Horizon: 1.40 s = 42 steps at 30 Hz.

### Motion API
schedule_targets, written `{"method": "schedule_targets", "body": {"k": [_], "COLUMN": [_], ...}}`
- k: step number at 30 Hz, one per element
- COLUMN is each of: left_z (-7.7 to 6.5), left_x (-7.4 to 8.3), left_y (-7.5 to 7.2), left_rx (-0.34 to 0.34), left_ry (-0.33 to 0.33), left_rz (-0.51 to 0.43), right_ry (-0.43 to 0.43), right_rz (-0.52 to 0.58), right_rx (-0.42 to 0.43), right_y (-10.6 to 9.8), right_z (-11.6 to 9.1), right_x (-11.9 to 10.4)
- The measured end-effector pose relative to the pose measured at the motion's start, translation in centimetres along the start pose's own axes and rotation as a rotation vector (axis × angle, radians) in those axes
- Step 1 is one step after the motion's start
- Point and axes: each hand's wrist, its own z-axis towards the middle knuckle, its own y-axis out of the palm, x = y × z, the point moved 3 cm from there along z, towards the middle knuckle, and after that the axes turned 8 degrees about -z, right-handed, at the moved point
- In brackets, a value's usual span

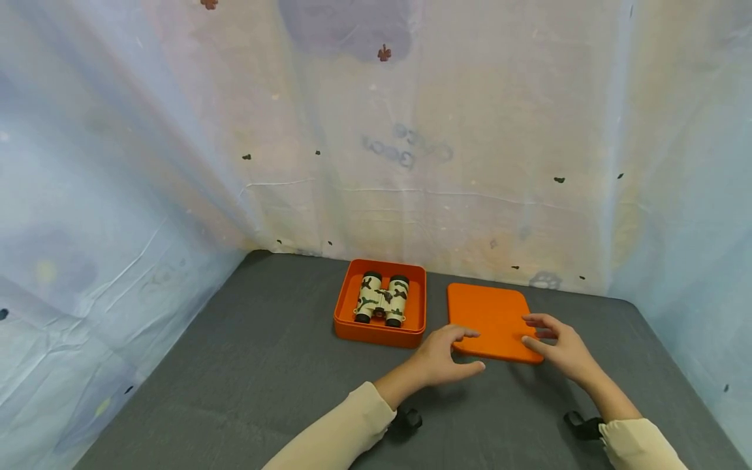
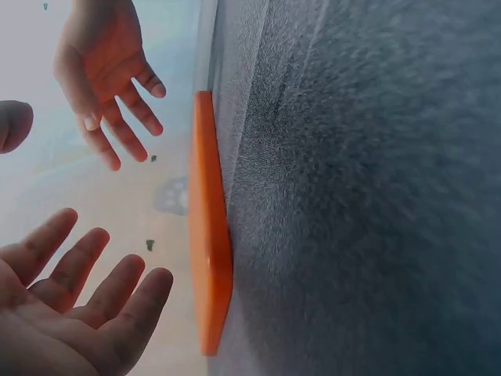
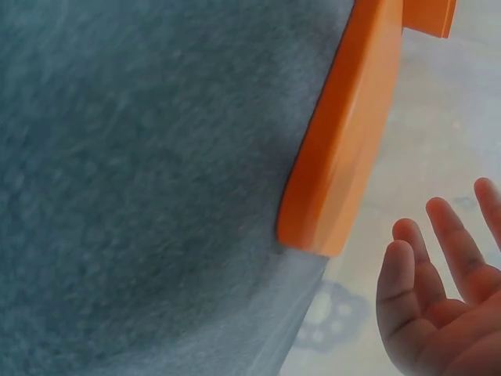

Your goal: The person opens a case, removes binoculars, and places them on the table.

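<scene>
An orange lid [image 1: 490, 316] lies flat on the dark grey table, and its edge shows in both wrist views. My left hand [image 1: 442, 358] hovers above its near left corner, thumb and fingers spread apart, holding nothing. Over the lid's right edge is my right hand [image 1: 561, 349], its fingers loosely bent and also holding nothing. In the left wrist view both hands appear clear of the lid. Left of the lid stands an orange box [image 1: 376, 336] with its top uncovered. Inside it lie camouflage-patterned binoculars [image 1: 383, 299].
The dark grey table [image 1: 252, 365] backs onto a pale printed curtain [image 1: 470, 130], which also hangs along the left and right sides. Black straps [image 1: 581, 425] show at both wrists, beside the cream sleeves [image 1: 341, 431].
</scene>
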Motion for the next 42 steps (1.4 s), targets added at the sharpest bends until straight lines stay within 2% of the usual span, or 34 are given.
{"method": "schedule_targets", "body": {"k": [4,11,14,21,26,32,42], "left_z": [-1.0,-2.6,-3.2,-4.2,-4.5,-5.0,-6.3], "left_x": [0.1,0.3,0.5,1.5,1.4,0.3,-3.2], "left_y": [-0.7,-2.0,-2.9,-6.3,-9.0,-11.9,-16.8], "left_rx": [-0.013,-0.012,0.013,0.142,0.244,0.359,0.558], "left_ry": [0.04,0.045,0.051,0.043,0.058,0.078,-0.03], "left_rz": [-0.018,-0.114,-0.125,-0.086,-0.086,-0.083,-0.037], "right_ry": [0.013,-0.027,-0.034,-0.056,-0.066,-0.073,-0.097], "right_rz": [-0.001,0.014,0.018,0.037,0.047,0.056,0.087], "right_rx": [-0.016,-0.008,-0.011,-0.009,-0.008,-0.01,-0.01], "right_y": [0.1,0.3,0.3,0.2,0.3,0.5,0.8], "right_z": [0.3,0.5,0.6,1.0,1.2,1.5,2.3], "right_x": [-0.3,-0.3,-0.6,-1.5,-1.9,-2.0,-3.0]}}
